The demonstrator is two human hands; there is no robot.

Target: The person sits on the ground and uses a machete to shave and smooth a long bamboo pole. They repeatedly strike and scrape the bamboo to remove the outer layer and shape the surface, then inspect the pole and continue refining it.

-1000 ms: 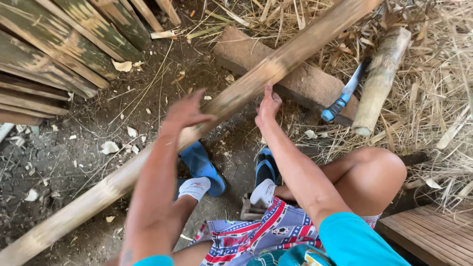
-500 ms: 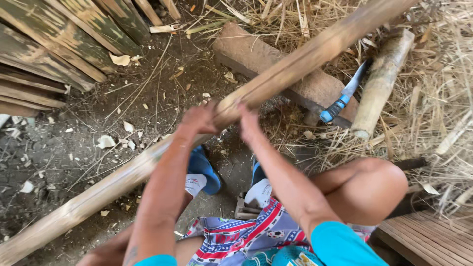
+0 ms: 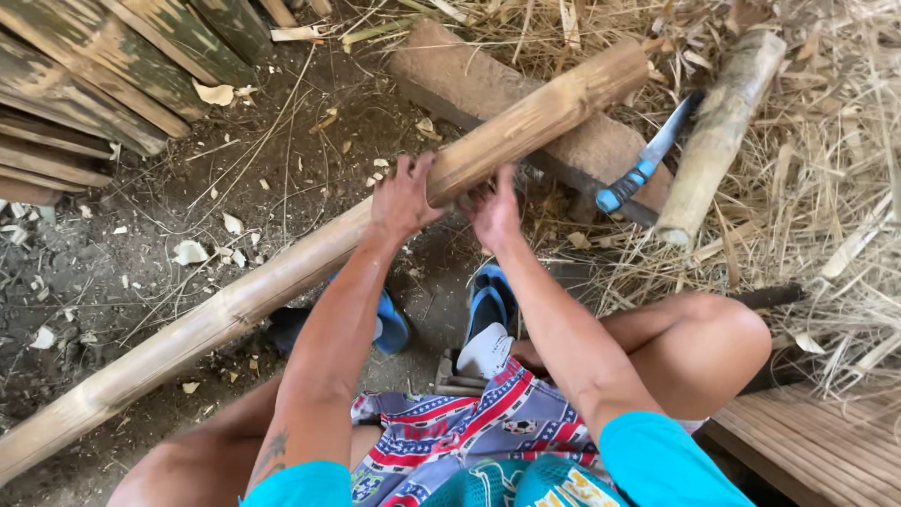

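I hold the long bamboo pole [image 3: 282, 282] with both hands, side by side. My left hand [image 3: 404, 199] is curled over its top and my right hand [image 3: 495, 211] wraps it just to the right. The pole slants from near left to far right, its far end resting on a wooden block [image 3: 469, 84]. A blue-handled knife [image 3: 648, 160] lies beyond, right of my hands.

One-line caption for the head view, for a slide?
Both hands, left hand and right hand, grip a long bamboo pole beside a blue-handled knife.
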